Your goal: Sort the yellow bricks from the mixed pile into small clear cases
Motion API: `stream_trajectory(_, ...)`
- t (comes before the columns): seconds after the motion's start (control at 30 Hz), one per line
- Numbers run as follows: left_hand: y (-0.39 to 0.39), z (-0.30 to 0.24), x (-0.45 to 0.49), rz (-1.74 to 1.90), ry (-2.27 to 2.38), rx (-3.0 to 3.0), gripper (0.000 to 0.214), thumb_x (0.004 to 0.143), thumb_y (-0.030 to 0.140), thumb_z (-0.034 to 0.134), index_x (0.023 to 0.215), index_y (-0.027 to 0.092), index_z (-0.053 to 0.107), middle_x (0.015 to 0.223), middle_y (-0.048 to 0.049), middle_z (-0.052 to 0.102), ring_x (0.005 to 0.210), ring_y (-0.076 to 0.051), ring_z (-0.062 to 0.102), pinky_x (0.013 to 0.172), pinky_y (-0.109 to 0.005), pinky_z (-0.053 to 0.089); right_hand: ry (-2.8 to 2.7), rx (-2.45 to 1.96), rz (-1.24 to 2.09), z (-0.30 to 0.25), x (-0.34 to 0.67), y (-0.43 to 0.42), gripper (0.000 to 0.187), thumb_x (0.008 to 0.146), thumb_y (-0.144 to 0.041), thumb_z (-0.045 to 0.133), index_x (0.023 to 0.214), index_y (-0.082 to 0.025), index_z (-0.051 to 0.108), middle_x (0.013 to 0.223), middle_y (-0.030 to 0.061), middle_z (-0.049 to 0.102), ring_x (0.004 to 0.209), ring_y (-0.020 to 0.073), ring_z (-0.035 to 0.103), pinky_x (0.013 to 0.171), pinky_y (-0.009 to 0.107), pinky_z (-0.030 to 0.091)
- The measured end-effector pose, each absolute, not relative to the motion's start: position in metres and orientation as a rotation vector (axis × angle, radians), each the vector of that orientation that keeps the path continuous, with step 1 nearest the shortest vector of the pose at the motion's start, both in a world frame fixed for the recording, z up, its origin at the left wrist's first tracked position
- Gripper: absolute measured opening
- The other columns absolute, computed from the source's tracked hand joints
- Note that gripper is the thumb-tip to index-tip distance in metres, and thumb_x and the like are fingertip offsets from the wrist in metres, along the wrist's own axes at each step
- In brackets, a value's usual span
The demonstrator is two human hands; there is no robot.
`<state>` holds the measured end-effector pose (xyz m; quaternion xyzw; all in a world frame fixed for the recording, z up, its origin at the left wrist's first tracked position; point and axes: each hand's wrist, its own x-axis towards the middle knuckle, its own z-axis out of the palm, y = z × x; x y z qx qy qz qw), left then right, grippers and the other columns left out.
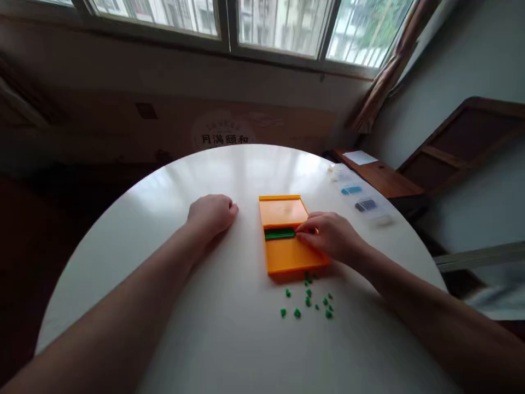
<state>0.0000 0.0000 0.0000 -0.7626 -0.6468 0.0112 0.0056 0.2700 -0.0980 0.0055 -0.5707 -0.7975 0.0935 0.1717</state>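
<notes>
An orange flat board [287, 254] lies on the round white table [229, 339] in front of me. Across its middle runs a row of small green pieces [279, 233]. My right hand [330, 236] rests on the board's right side, its fingertips pinched together at the right end of the green row; whatever they hold is too small to see. My left hand [211, 214] lies on the bare tabletop left of the board, curled into a loose fist with nothing visible in it. Several loose green pieces [308, 302] are scattered on the table just below the board.
Small clear bags of pieces [361, 200] lie at the table's right edge. A wooden side surface with a white paper [360, 157] stands beyond it. A dark wooden frame [463, 139] leans on the right wall. Windows run along the back.
</notes>
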Motion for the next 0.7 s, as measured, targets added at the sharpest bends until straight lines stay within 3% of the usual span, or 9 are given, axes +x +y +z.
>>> stream_trajectory(0.2,-0.001,0.002,0.000,0.039,-2.033,-2.388,0.043,0.086,0.046,0.036,0.081,0.024,0.072,0.095,-0.0076,0.075,0.087,-0.027,0.066,0.064,-0.032,0.045,-2.149,-1.455,0.146,0.024,0.284,-0.106,0.011,0.086,-0.025,0.067,0.087,-0.023,0.078,0.084,0.0019,0.070,0.075,0.0153,0.062,0.066,0.027,0.044)
stream_trajectory(0.47,0.000,0.003,0.003,0.031,-2.043,-2.363,0.043,0.085,0.047,0.036,0.082,0.025,0.073,0.093,-0.0070,0.075,0.086,-0.027,0.066,0.062,-0.032,0.043,-2.747,-1.057,0.667,0.070,0.302,-0.132,0.014,0.085,-0.017,0.065,0.088,-0.026,0.076,0.085,-0.0017,0.069,0.072,0.0099,0.061,0.067,0.022,0.043)
stream_trajectory(0.7,-0.001,0.007,0.005,0.079,-2.068,-2.348,0.044,0.084,0.048,0.036,0.084,0.024,0.073,0.094,-0.0073,0.075,0.087,-0.028,0.065,0.063,-0.033,0.044,-2.923,-1.153,0.714,0.064,0.292,-0.143,0.018,0.077,-0.012,0.063,0.077,-0.026,0.074,0.078,-0.0037,0.070,0.070,0.0118,0.060,0.065,0.024,0.040)
